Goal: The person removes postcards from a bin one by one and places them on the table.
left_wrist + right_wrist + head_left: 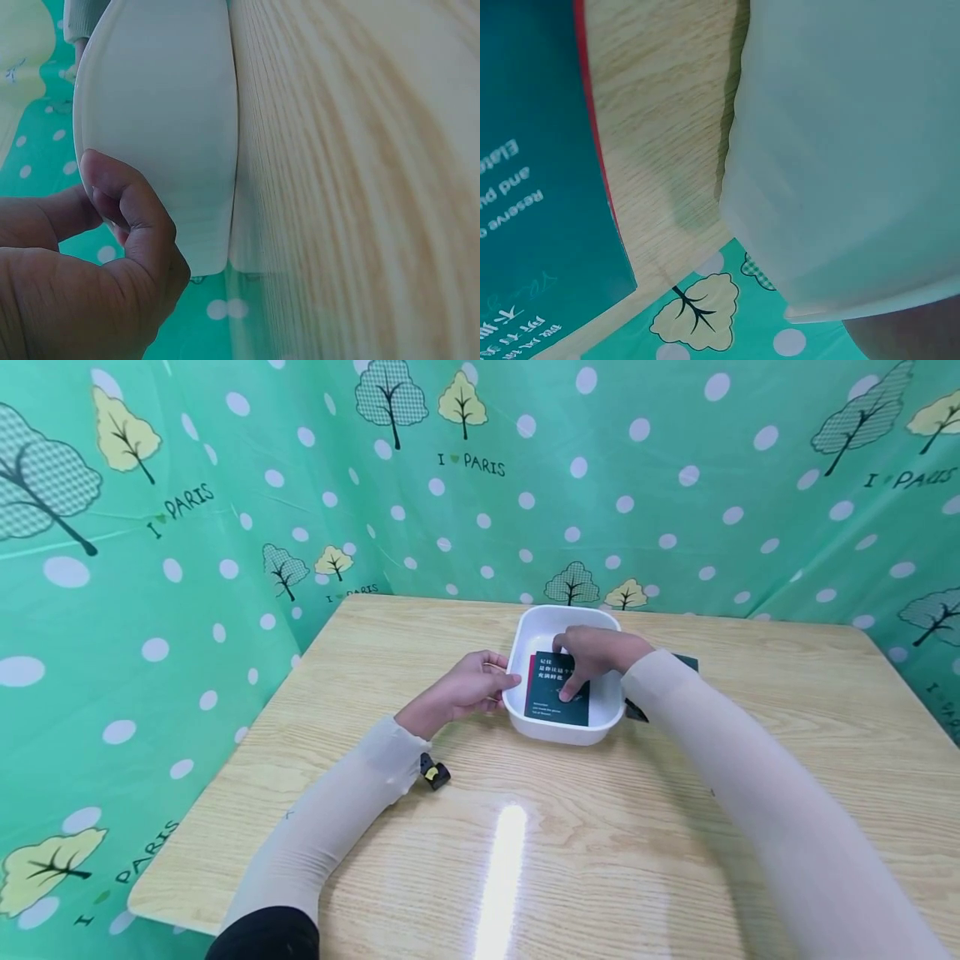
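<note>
A white plastic basin [567, 733] stands near the back of the table. At its left side my left hand [474, 683] pinches the rim, thumb on top and fingers around the outer wall; the left wrist view shows this hand [124, 247] against the basin wall [169, 97]. Inside the basin lies a dark green book [555, 708] with white lettering and a red edge. My right hand [596, 653] reaches in over the right rim and grips this book, its thumb on the cover and fingers bent at the far edge.
Right of the basin, partly hidden by the right forearm, lies another dark green book [686, 662], its red edge showing in the right wrist view. A green curtain [480, 527] hangs behind the wooden table [375, 652]. A black wrist device [434, 772] sits by the left sleeve.
</note>
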The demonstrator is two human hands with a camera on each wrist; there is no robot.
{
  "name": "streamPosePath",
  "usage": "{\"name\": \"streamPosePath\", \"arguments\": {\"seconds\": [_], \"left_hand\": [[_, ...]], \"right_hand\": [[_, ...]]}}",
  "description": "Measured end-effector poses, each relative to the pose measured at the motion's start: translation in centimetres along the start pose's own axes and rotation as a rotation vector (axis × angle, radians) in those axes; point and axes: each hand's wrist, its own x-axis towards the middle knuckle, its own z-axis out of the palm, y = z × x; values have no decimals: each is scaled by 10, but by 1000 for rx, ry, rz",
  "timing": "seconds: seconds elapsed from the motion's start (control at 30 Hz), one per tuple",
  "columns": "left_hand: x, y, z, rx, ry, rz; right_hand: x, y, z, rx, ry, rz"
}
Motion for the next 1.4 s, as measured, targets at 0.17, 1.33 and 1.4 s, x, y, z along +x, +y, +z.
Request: {"name": "streamPosePath", "arguments": {"seconds": [0.17,1.33,1.4], "left_hand": [[0,0,0,2,-5,-2],[1,-2,-1,-11,-3,3],[0,-2,-1,-6,-2,1]], "right_hand": [[-1,-1,-2,-24,30,-9],[-33,-2,-32,360,82,-122],[-37,-3,-39,373,90,-124]]}}
